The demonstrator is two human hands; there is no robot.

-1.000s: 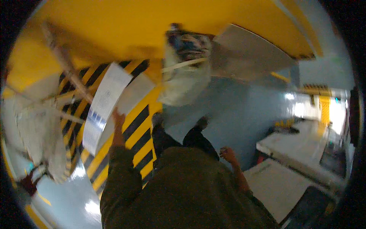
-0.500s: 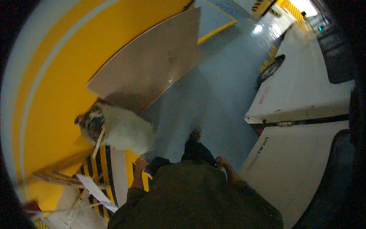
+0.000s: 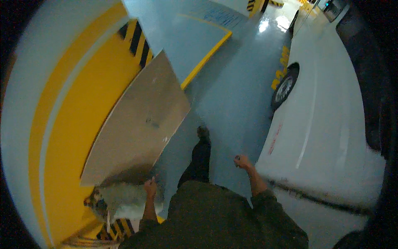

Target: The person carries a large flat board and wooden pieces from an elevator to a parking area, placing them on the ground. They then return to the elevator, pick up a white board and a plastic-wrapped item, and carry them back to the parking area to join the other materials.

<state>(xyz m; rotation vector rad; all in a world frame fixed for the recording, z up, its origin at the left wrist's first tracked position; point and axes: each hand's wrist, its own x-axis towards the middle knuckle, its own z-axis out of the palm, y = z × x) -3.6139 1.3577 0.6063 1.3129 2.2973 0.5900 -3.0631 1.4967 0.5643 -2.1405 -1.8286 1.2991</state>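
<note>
My left hand (image 3: 150, 188) hangs in front of a pale, bulging sack (image 3: 128, 201) and touches nothing that I can see. Its fingers are loosely bent, one pointing forward, with nothing visible in them. My right hand (image 3: 243, 161) is closed, held out over the floor beside a white van (image 3: 315, 133). A small dark spot shows at its fingers; whether that is a held object is too blurred to tell. One dark-trousered leg (image 3: 198, 159) stretches forward.
A large brown board (image 3: 137, 120) leans against the yellow-and-white wall (image 3: 83, 120) on my left. Mixed scraps (image 3: 97, 201) fill the sack's mouth. Blue-grey floor (image 3: 232, 95) runs ahead, with a yellow line (image 3: 207, 60). The van's wheel (image 3: 285, 88) stands at right.
I have moved forward along the floor: the board, sack and van sit lower in view. My right hand has swung forward and up, and my left hand now overlaps the sack.
</note>
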